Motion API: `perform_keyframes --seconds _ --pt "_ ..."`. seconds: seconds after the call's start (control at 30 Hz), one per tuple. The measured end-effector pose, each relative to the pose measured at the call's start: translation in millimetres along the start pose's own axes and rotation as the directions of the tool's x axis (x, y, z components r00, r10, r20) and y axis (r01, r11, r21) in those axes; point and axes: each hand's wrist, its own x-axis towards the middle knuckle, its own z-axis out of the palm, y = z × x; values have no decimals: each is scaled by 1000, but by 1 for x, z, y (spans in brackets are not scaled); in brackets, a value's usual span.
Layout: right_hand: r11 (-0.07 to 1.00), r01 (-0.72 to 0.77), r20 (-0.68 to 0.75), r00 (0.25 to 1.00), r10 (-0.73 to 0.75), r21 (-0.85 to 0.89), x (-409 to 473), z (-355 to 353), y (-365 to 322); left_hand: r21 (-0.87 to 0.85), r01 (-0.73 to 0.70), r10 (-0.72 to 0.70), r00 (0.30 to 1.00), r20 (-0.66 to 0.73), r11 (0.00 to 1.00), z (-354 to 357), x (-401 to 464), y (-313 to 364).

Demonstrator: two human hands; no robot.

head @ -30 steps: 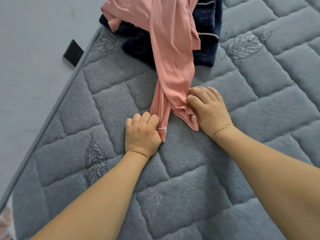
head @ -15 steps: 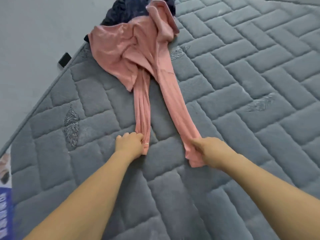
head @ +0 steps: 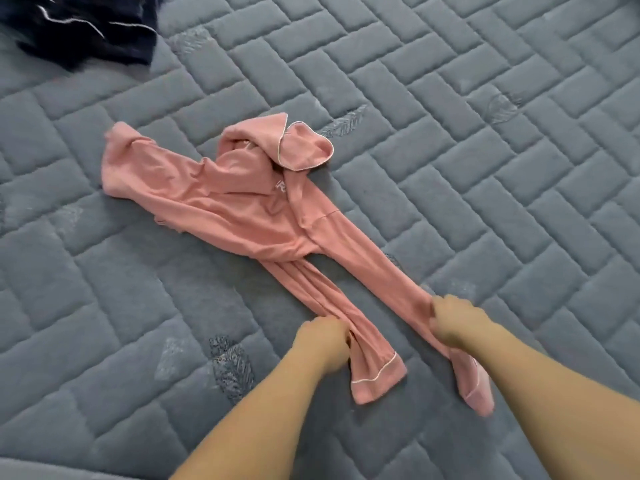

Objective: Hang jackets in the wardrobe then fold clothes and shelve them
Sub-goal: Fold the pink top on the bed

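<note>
A pink long-sleeved top [head: 235, 206] with white piping lies crumpled on the grey quilted mattress [head: 485, 168], its collar turned up at the far end and both sleeves stretched toward me. My left hand [head: 325, 341] grips the left sleeve just above its piped cuff. My right hand [head: 453, 320] grips the right sleeve above its cuff. Both cuffs lie flat on the mattress below my hands.
A dark navy garment [head: 86, 26] with white piping lies bunched at the far left corner of the mattress. The mattress's near edge shows at the bottom left.
Both hands have dragged the pink top by its sleeves away from the navy garment into the middle of the mattress. The sleeves now lie further apart, and the view has shifted right.
</note>
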Motion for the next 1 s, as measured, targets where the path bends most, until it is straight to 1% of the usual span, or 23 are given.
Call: perform_keyframes --seconds 0.03,0.07,0.13,0.2,0.27,0.33,0.4,0.43,0.47,0.53,0.57,0.6,0.63,0.67,0.7,0.73,0.77,0.8,0.83,0.87,0.9,0.93,1.0 --pt "997 60 -79 995 -56 46 3 -1 -8 -11 56 -57 985 -162 998 -7 -1 -19" --pt "991 96 -149 986 -82 93 6 -5 -23 7 111 -104 945 -312 994 -16 -3 -41" --pt "968 177 -233 963 -133 177 18 -10 -62 51 227 -172 851 -496 973 -38 -5 -91" --pt "935 278 -314 928 -202 221 31 -18 -108 109 341 -233 812 -535 934 -59 -2 -142" --pt "918 346 -397 883 -249 193 46 -27 -149 213 436 -273 805 -526 874 -77 8 -184" --pt "941 309 -443 869 -218 142 61 -34 -173 346 441 -208 815 -540 828 -89 19 -206" --pt "960 269 -487 850 -199 78 74 -38 -181 386 392 -149 837 -527 835 -97 25 -206" --pt "962 266 -495 845 -203 59 79 -37 -179 349 358 -159 859 -487 866 -96 26 -199" --pt "960 270 -474 856 -208 67 82 -36 -175 326 311 -170 902 -397 893 -89 25 -188" --pt "971 225 -346 920 -183 85 79 -28 -160 303 142 -118 988 -96 942 -64 13 -154" --pt "985 164 -250 957 -147 48 74 -26 -151 229 47 -68 994 82 972 -49 1 -136" --pt "995 96 -143 985 -97 -17 66 -25 -141 118 -6 -25 964 263 993 -39 -15 -119" --pt "996 47 -41 998 -50 -81 58 -26 -132 -5 -12 13 909 417 1000 -34 -27 -106" --pt "993 25 46 999 -20 -113 53 -28 -125 -92 2 44 869 493 996 -35 -33 -99" --pt "996 34 109 994 -25 -88 49 -32 -121 -145 -8 74 887 456 989 -43 -32 -97" --pt "999 49 137 989 -47 -17 46 -37 -121 -157 -26 74 948 309 987 -57 -26 -101" --pt "991 64 119 990 -78 115 45 -44 -125 -153 -28 41 996 78 988 -75 -18 -110" --pt "948 84 56 993 -106 306 44 -50 -131 -161 3 -33 982 -184 987 -95 -7 -123" --pt "862 109 -23 993 -112 495 44 -56 -140 -209 52 -132 911 -390 976 -116 4 -139" --pt "749 142 -91 990 -109 648 46 -59 -151 -277 100 -235 826 -513 956 -134 17 -157" --pt "662 152 -122 988 -91 734 49 -61 -162 -340 150 -323 777 -541 929 -150 29 -174" --pt "626 142 -133 989 -61 767 54 -61 -171 -384 192 -377 783 -495 903 -161 40 -187" --pt "603 89 -130 991 24 793 64 -56 -184 -453 182 -368 854 -367 873 -169 59 -198"
